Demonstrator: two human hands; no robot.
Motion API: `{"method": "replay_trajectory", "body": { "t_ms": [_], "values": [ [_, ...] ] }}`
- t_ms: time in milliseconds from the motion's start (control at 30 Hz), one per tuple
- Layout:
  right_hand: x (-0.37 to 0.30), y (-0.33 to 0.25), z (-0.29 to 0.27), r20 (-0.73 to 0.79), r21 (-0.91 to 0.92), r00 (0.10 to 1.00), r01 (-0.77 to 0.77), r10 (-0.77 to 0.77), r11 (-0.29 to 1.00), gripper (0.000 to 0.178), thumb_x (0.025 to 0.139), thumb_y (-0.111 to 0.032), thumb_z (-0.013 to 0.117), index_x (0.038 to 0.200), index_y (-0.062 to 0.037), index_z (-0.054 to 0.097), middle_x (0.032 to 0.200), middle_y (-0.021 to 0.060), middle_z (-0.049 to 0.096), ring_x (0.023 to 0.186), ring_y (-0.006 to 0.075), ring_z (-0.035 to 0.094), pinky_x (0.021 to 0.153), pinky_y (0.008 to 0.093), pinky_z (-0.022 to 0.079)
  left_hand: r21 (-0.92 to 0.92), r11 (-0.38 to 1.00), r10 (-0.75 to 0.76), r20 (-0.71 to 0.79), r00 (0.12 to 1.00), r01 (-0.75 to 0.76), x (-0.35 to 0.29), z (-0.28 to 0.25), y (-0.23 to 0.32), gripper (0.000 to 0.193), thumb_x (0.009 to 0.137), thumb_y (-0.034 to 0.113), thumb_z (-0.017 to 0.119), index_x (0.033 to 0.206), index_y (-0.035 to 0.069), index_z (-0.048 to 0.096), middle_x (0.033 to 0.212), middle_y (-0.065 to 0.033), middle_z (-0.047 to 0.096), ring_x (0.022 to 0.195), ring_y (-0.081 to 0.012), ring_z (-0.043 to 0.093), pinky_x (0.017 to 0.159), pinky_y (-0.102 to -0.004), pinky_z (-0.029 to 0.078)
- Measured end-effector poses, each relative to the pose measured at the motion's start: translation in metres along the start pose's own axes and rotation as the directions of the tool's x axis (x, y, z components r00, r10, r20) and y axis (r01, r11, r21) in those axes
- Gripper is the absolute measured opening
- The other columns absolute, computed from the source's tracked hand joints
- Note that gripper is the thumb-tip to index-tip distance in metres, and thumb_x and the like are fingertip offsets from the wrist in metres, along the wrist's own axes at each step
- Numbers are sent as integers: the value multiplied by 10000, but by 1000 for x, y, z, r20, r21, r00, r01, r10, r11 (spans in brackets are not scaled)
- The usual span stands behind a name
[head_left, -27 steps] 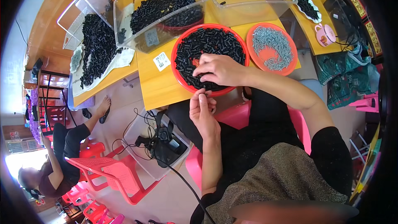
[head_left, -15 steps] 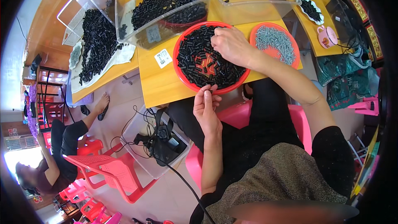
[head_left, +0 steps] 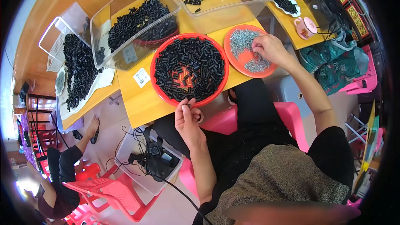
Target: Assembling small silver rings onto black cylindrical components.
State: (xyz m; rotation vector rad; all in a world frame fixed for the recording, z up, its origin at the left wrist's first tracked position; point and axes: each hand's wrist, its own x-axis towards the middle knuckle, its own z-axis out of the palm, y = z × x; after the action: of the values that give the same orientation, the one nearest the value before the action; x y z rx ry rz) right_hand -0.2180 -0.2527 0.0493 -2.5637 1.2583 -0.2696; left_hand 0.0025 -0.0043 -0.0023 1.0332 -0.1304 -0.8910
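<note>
My left hand (head_left: 189, 121) is closed at the near rim of a red round basin (head_left: 226, 75), its thumb and fingertips pinching a small black plastic piece (head_left: 188, 105). Inside the basin lies a heap of short black tube-like pieces (head_left: 208, 54), with some of the red bottom showing through. To the right, my right hand (head_left: 270, 49) reaches over an orange-red plate (head_left: 233, 61) spread with small silvery screws (head_left: 243, 41). Its fingertips are pinched together among the screws; whatever they hold is hidden.
Clear plastic bins (head_left: 102, 60) with more black pieces stand behind the basin. Another black heap (head_left: 77, 75) lies on a cloth at the left. A white dish (head_left: 296, 12) and a pink mug (head_left: 306, 28) are at the far right. A person sits at the left beside a pink chair (head_left: 106, 189).
My right hand has moved from the basin of black pieces rightward to the plate of screws. The left hand still pinches at the near basin rim. The whole view has shifted slightly.
</note>
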Motion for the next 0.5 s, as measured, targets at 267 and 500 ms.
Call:
{"method": "replay_trajectory", "body": {
  "t_ms": [267,500],
  "values": [
    [-3,1,23,-88,-29,994,66,-69,997,80,774,-99,627,814,-34,650,807,118,613,794,303,611,683,401,470,-5,1000,6,10,1000,-6,1,-2,-2,218,960,197,516,1099,43,580,1009,-103,666,682,-70,575,623,-182,446],
    [-7,-7,17,-57,37,996,76,-74,996,78,764,-72,631,826,-32,656,818,111,604,799,301,606,709,395,470,3,1000,1,-1,1000,-1,1,-2,-1,219,958,195,521,1102,41,579,1011,-109,664,681,-69,573,620,-184,448]
  ]
}}
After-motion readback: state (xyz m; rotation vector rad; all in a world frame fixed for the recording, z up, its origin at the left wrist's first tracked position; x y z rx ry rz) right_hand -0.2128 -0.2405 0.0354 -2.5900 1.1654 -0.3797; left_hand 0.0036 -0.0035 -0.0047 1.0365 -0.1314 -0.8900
